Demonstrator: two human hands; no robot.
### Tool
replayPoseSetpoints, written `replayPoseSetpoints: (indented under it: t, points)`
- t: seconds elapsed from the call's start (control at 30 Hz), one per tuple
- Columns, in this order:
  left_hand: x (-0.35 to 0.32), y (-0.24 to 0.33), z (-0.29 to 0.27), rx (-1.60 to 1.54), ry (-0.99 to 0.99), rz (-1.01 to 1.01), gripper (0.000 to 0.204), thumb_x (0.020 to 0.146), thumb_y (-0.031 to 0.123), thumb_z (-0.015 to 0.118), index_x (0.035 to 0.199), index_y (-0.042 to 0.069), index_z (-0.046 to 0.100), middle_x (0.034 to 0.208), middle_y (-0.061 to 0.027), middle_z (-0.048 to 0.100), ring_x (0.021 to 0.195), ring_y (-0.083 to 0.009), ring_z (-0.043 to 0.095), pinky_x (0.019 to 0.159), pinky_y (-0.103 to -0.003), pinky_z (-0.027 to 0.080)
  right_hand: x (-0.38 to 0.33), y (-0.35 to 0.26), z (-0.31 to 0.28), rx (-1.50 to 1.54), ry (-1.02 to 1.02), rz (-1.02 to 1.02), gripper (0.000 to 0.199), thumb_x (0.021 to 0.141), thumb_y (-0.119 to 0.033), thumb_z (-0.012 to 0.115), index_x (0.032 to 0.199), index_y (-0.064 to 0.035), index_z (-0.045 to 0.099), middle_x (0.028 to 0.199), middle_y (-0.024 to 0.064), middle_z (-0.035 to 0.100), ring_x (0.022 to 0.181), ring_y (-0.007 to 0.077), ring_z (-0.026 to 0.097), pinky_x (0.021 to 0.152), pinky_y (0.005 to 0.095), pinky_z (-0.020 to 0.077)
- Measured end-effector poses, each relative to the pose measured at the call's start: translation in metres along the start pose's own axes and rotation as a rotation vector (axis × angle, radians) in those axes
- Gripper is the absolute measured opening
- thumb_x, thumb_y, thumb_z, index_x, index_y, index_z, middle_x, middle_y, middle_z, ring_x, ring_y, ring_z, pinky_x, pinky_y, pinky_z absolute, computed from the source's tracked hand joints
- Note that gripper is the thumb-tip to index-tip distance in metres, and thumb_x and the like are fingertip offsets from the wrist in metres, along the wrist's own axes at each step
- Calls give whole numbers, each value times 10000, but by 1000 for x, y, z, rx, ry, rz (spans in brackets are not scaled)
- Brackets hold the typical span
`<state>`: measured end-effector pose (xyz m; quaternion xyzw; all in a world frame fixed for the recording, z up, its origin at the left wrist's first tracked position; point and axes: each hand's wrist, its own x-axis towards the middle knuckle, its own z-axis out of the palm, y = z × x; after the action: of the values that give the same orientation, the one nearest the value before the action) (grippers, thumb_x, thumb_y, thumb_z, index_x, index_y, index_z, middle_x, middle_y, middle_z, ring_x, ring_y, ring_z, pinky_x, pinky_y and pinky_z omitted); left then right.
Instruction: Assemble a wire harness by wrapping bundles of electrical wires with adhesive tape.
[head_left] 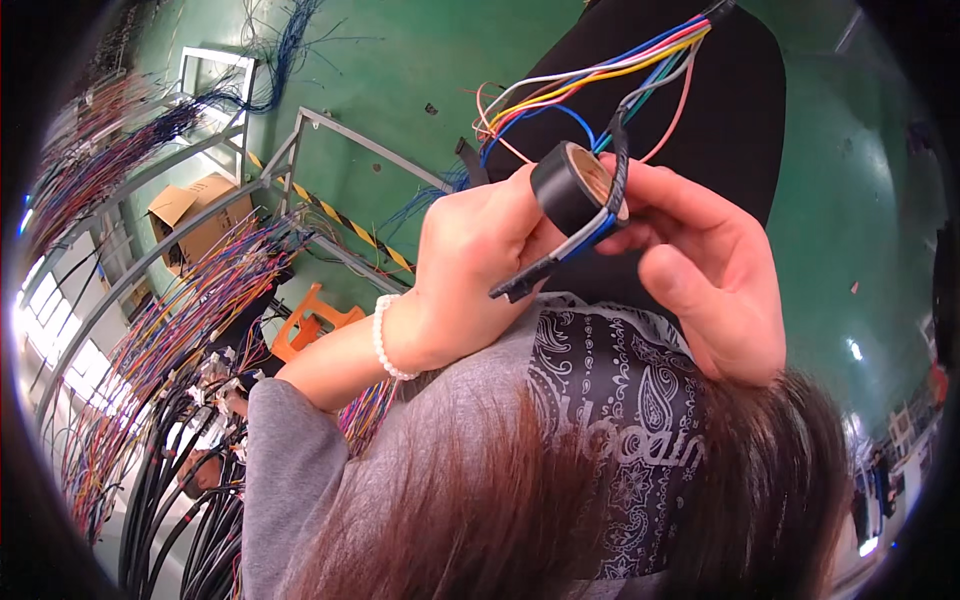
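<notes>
Tape (572, 187) sits pinched between left hand (470, 270) fingers and right hand (705, 270) fingers, with wires (590, 85) fanning out just above the tape.

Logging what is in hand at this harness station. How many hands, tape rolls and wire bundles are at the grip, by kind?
Hands: 2, the left hand and the right hand
Tape roll: 1, black, between both hands
Wire bundle: 1, many colours
Bracelet: 1, on the left wrist
Total: 5

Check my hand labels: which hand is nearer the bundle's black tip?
Left. The left hand touches the black tip; the right hand sits apart, past the tape roll.
</notes>
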<state>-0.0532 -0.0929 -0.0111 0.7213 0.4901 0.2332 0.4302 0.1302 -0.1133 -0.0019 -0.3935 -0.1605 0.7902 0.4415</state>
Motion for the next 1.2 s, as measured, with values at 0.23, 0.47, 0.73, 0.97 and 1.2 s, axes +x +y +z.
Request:
replayPoseSetpoints:
  t: [0.23, 0.47, 0.73, 0.97, 1.2]
  points:
    - [-6, 7, 11, -542, -79, -344, 147, 934, 47, 510, 1004, -19, 622, 828, -28, 645, 692, -70, 541, 602, -251, 437, 43, 34, 11, -279, 314, -200, 398, 748, -172, 832, 797, -47, 457, 718, -29, 525, 643, 16, 512, 553, 171, 410]
    - [5, 9, -7, -749, -323, -592, 234, 984, 183, 463, 971, -10, 594, 697, 54, 467, 604, -25, 376, 540, -197, 307, 34, 21, -1, -118, 92, -56, 253, 883, -185, 702, 891, -40, 495, 760, 33, 602, 576, 64, 548, 560, 206, 440]
    - [8, 14, -15, -946, -361, -697, 684, 840, 587, 368, 945, -61, 558, 587, 80, 220, 510, -55, 214, 503, -229, 156, 49, 51, -28, 155, -276, -296, 407, 943, -153, 576, 1314, -50, 444, 1430, 286, 377, 1238, 276, 507, 1029, 387, 414]
    - [4, 19, -12, -888, -293, -614, 393, 1012, 332, 398, 914, -11, 561, 574, 73, 293, 486, -44, 245, 463, -233, 178, 51, 47, -40, -142, -245, -347, 478, 883, -189, 681, 1263, 12, 471, 1320, 181, 511, 1172, 244, 539, 1009, 380, 431]
    - [7, 16, -15, -877, -281, -633, 319, 1020, 282, 429, 848, 36, 536, 592, 76, 338, 486, -26, 250, 453, -219, 170, 38, 36, -34, -237, -126, -297, 193, 914, -78, 628, 1039, 54, 565, 1171, 92, 582, 973, 123, 583, 876, 266, 481]
